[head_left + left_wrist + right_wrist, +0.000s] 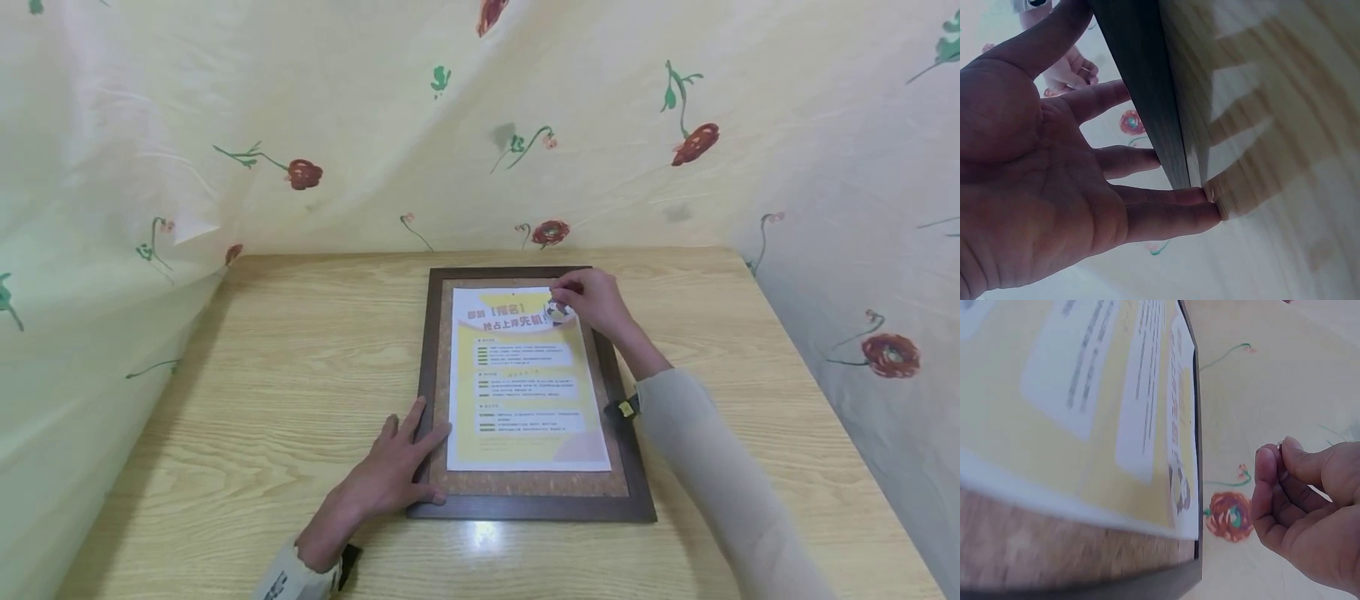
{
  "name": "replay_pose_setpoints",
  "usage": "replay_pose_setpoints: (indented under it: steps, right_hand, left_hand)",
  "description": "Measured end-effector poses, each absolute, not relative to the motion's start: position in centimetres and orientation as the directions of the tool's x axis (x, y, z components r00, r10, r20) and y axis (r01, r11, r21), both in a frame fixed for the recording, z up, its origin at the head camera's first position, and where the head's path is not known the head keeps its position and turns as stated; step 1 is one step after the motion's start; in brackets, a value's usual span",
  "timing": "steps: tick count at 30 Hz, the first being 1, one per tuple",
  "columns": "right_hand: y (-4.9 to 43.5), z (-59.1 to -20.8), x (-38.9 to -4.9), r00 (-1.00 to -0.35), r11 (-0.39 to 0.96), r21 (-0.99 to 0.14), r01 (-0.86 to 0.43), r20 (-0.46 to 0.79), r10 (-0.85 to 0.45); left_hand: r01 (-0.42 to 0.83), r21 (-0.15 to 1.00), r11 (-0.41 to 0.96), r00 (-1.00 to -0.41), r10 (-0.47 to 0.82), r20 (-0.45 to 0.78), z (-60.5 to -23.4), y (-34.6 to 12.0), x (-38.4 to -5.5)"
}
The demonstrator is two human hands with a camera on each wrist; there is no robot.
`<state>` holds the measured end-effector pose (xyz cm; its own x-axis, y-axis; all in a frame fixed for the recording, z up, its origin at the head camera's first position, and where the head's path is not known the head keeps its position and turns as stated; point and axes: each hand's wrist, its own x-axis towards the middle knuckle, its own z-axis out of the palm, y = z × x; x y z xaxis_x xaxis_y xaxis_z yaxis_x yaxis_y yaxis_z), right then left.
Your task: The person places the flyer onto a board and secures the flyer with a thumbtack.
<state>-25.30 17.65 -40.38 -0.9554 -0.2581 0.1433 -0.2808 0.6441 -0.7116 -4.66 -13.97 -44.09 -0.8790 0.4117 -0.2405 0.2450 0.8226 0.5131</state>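
Note:
A printed poster (517, 383) in yellow and white lies on a cork board (532, 483) with a dark brown frame (532, 507). At the poster's top middle is a small dark dot, like a pin head (513, 294). My left hand (390, 471) rests spread on the frame's lower left side, with fingertips over the edge and some touching the table. Above the poster's top right corner, my right hand (592, 304) pinches a tiny pin (1280, 445) between thumb and forefinger; most of it is hidden. In the right wrist view the right hand is apart from the board.
The board lies flat on a light wood-grain table (300, 350). A pale cloth with red flowers (360, 125) hangs behind the table and along both sides. Each wrist wears a dark strap (624, 407).

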Motion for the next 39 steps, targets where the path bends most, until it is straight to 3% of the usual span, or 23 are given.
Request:
replay_pose_setpoints:
  steps: [14, 39]
  right_hand:
    - [14.8, -40.5, -26.6, -0.95, 0.638, -0.713, -0.289, 0.134, -0.282]
    - [12.5, -41.3, -29.1, -0.967, 0.688, -0.708, -0.161, -0.028, -0.255]
  left_hand:
    - [0.253, 0.496, 0.83, -0.882, 0.408, -0.234, -44.1, -14.0, -4.7]
    - [0.257, 0.51, 0.821, -0.881, 0.416, -0.226, -44.2, -14.1, -4.7]
